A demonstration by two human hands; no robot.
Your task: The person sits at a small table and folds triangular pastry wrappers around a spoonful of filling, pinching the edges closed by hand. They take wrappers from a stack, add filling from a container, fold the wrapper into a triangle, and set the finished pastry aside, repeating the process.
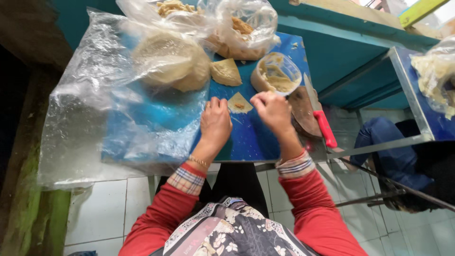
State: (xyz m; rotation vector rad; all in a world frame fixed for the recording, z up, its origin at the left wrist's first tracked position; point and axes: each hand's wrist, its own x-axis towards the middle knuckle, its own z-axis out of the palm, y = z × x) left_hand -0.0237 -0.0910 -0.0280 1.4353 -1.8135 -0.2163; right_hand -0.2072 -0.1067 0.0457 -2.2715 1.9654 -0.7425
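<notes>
A small triangular piece of pale dough wrapper (239, 103) with a dab of filling lies on the blue table top (253, 137). My left hand (215, 122) rests beside it, fingertips at its left edge. My right hand (272, 110) hovers at its right side, fingers pinched together near the wrapper; whether they hold anything I cannot tell. Just beyond my right hand stands a clear bowl of beige filling (276, 73). A folded wrapper (226, 72) lies further back.
A red-handled knife (320, 114) lies on a round wooden board (303, 111) at the right. Plastic bags with a dough stack (173, 61) and fried pieces (239, 33) sit at the back. Clear plastic sheeting (95, 104) covers the left. Another person's leg (386, 147) is at right.
</notes>
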